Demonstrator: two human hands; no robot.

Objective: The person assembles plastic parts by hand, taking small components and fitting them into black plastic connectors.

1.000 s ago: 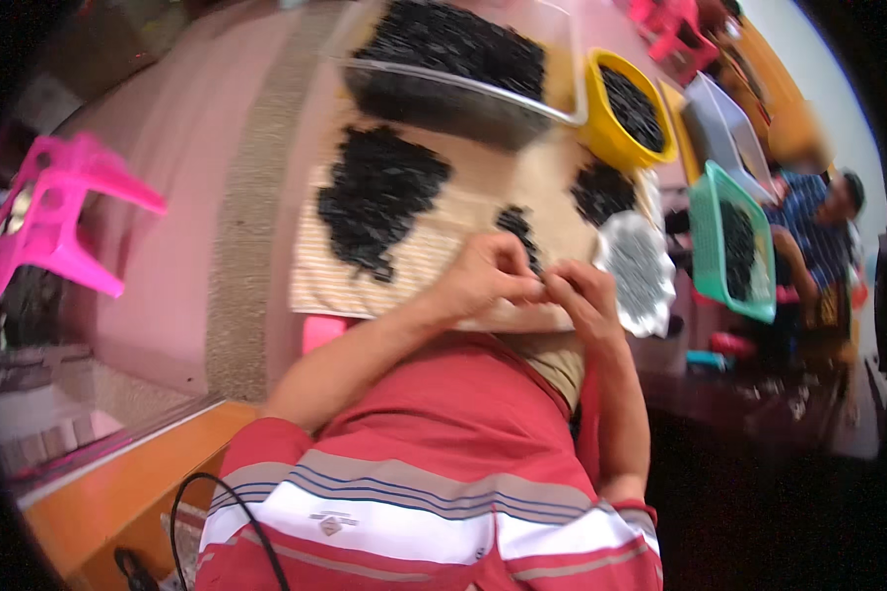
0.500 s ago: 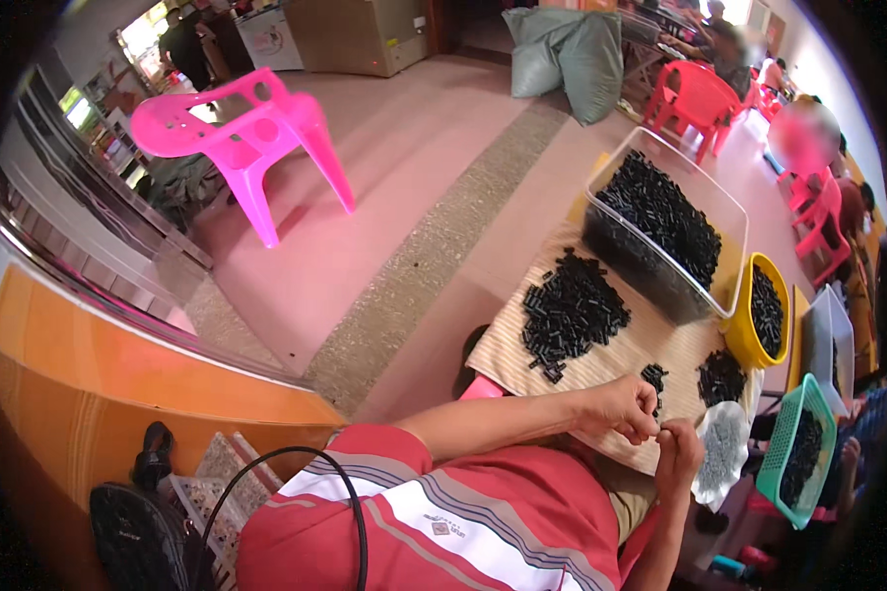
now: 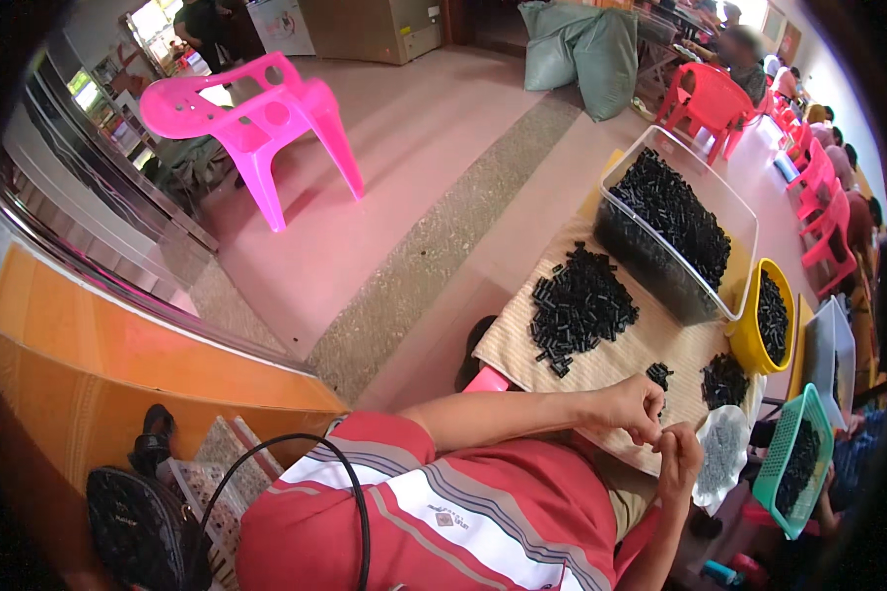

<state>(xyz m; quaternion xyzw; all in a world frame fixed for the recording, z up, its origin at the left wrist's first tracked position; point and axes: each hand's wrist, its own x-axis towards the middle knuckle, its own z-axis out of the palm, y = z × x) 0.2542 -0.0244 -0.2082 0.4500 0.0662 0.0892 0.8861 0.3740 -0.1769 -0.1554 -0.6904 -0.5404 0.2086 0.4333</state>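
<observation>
My left hand (image 3: 629,406) and my right hand (image 3: 678,457) meet over the near edge of the cloth-covered table (image 3: 514,340), fingertips pinched together. Whatever lies between the fingers is too small to make out. Just beyond my left hand is a tiny cluster of short black tube-like pieces (image 3: 657,373). A larger black heap (image 3: 725,380) lies to its right. The biggest loose pile of black pieces (image 3: 583,307) spreads farther left. Close by my right hand sits a white scalloped dish (image 3: 704,483) of small grey bits.
Behind the piles stands a clear plastic bin (image 3: 650,258) full of black pieces. A yellow bowl (image 3: 745,347) and a green basket (image 3: 771,455) hold more. A pink chair (image 3: 256,133), grey-green sacks (image 3: 601,69) and red chairs (image 3: 705,103) stand beyond; people sit at far right.
The whole view has shifted slightly, so the table and bins appear a little farther right. Both hands stay pinched together in nearly the same place, with only small finger movement.
</observation>
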